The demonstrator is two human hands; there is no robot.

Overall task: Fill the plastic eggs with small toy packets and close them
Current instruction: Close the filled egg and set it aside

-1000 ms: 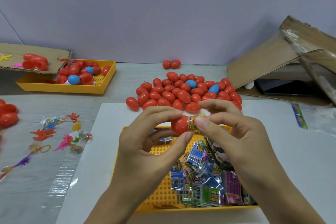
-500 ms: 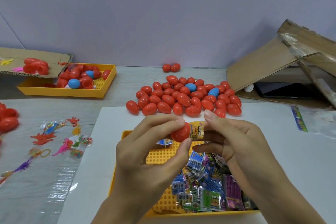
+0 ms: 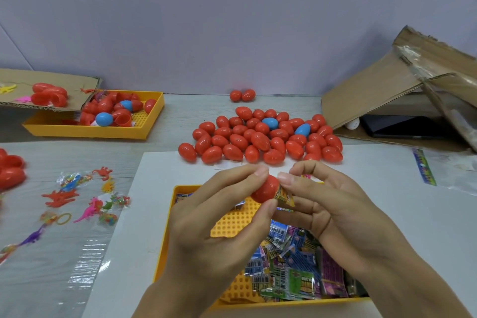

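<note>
grip: we pinch the egg half (image 3: 264,188) with our left hand (image 3: 219,217), right hand (image 3: 330,204) pushing the packet (image 3: 284,195) in
done: closed eggs (image 3: 260,137) piled beyond our hands
left: packets (image 3: 296,266) below

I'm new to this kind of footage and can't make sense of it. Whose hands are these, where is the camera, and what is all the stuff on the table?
There is no machine: a person wears a camera on the head, looking forward and down at their own hands. The left hand holds a red egg half, and the right hand pushes a small yellow toy packet into it. Below the hands sits a yellow tray of more packets. Behind them lies a pile of closed eggs, mostly red with two blue. At far left, another yellow tray holds egg pieces, and small loose toys lie on the table. At right stands a cardboard box.
</note>
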